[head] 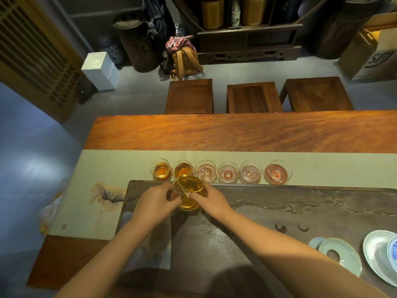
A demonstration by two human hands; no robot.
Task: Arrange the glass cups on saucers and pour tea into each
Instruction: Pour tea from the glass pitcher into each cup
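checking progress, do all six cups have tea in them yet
No, only the two leftmost cups hold amber tea; the other four look empty.

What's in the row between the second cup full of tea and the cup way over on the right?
Three glass cups on saucers, with no full pour yet, stand between the second filled cup and the rightmost cup, as the head view shows.
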